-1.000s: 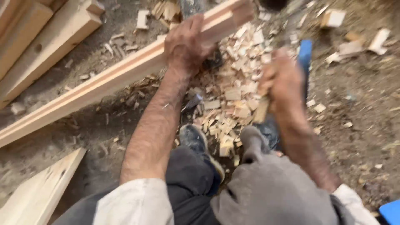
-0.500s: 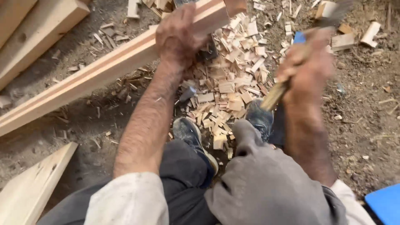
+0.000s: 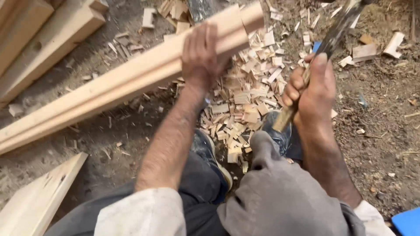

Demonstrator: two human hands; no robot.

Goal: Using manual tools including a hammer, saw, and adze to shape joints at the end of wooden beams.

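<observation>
Timber point(image 3: 131, 83) lies gripped under left hand point(image 3: 200, 54); right hand point(image 3: 313, 89) clenches tool handle point(image 3: 326, 48).

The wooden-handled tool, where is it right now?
In the head view, the tool is at upper right, raised in the right hand above the wood chips.

Probably a woodworking yard: wood chips point(image 3: 245, 105), planks point(image 3: 39, 30), dirt ground point(image 3: 376, 131).

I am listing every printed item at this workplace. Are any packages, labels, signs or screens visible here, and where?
None are visible: only the long pale wooden beam under the left hand, the wooden-handled striking tool in the right hand, and pale wood chips on the dirt ground.
</observation>
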